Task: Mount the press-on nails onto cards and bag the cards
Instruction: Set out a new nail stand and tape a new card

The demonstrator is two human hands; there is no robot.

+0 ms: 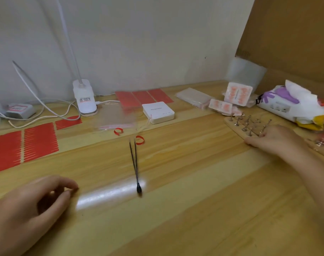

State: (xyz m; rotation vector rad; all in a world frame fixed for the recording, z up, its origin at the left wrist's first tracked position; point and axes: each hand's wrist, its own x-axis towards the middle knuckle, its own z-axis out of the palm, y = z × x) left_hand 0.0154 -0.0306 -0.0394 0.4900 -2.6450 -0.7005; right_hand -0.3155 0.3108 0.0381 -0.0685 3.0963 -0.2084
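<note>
A few bagged nail cards (pixel 237 96) lie at the bench's (pixel 176 209) back right. The right hand (pixel 270 138) rests, fingers extended, on the wooden nail-stand board (pixel 238 131); the left hand (pixel 33 206) rests loosely curled, holding nothing. Blank cards (pixel 158 111) and tweezers (pixel 135 163) wait; much seems left.

Right hand (pixel 272 138) touches the wooden board (pixel 236 129); tweezers (pixel 134 163) lie mid-table.

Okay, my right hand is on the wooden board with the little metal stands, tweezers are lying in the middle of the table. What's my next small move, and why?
Probably slide the wooden board toward the table's middle. Your right hand already rests on its near edge, it sits far right, and the tweezers lie untouched at the centre, nearer your left hand, which holds nothing.
</note>
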